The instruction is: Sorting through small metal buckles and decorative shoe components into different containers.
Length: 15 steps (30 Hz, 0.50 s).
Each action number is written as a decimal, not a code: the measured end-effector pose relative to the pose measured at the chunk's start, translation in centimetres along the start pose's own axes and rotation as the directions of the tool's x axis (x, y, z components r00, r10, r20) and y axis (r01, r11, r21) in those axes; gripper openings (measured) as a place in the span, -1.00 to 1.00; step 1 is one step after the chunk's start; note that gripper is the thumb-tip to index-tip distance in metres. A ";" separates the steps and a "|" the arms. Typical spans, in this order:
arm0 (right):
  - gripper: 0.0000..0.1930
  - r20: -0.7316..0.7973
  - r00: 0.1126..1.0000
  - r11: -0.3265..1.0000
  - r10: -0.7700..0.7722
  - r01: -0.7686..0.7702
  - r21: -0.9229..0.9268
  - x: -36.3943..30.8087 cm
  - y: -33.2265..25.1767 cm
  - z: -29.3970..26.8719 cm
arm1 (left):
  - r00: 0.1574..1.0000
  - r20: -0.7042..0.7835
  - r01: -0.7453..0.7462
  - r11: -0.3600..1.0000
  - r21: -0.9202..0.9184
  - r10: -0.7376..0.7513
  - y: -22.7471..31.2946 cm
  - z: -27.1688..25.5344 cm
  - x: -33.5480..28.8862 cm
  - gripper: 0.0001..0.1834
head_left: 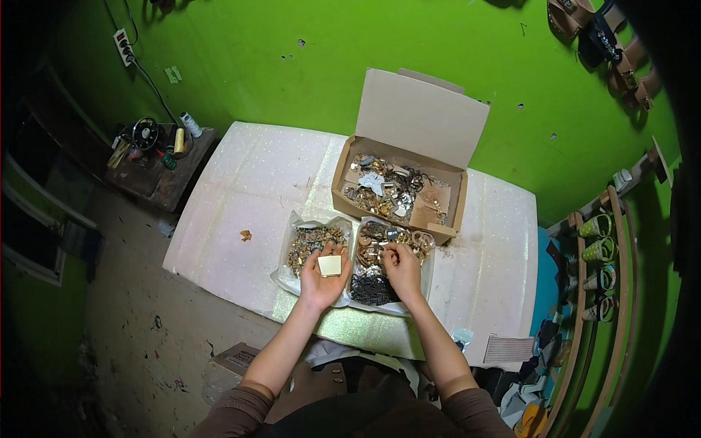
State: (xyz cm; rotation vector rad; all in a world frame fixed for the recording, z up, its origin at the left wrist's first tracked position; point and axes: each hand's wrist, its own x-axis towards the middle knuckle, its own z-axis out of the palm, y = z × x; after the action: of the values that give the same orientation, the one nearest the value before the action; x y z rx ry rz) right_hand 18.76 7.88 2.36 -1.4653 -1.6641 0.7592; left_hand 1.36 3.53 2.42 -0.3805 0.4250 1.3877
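Observation:
My left hand [321, 285] is palm up with a small cream square piece [330, 266] resting on it. Beneath its fingers is a lined tray [280, 279] of small gold and silver metal bits [312, 239]. My right hand [404, 271] has its fingers curled together in a pinch over the neighbouring compartment. Whatever those fingertips hold, if anything, is hidden. Around that hand lie ring-shaped and gold-toned pieces [371, 252], with a heap of black chain or beads [371, 289] nearest me.
Behind the trays stands an open cardboard box [458, 212] of mixed metal fittings, lid up. A brown scrap [245, 235] lies on the sparkly white table [219, 190]. A sewing machine [146, 135] is at the left; sandals [600, 252] hang on a wooden rack at right.

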 end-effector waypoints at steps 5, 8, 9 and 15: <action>-0.92 -0.154 0.917 0.912 -0.369 0.326 -0.248 0.2 -0.6 0.8 | 0.999 0.031 0.008 1.000 0.000 -0.008 1.1 -0.3 0.1 -0.71; -0.91 -0.084 0.860 0.808 -0.504 0.434 -0.399 0.1 -0.7 1.0 | 0.999 0.026 0.019 1.000 0.007 -0.019 1.5 -0.3 0.3 -0.73; -0.90 -0.028 0.824 0.733 -0.567 0.488 -0.474 0.0 -0.8 1.2 | 0.999 0.001 0.032 0.999 0.027 -0.032 1.6 -0.2 0.2 -0.74; -0.90 0.269 0.590 0.355 -0.762 0.727 -0.588 0.6 0.3 2.6 | 0.998 0.004 0.058 0.994 0.088 -0.058 2.7 -0.3 -0.4 -0.74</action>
State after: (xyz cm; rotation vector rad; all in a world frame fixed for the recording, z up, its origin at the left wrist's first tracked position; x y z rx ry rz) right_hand 16.64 8.65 0.85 -0.8581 -2.3986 -0.4553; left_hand -1.38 3.44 2.34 -0.3137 0.4648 1.3087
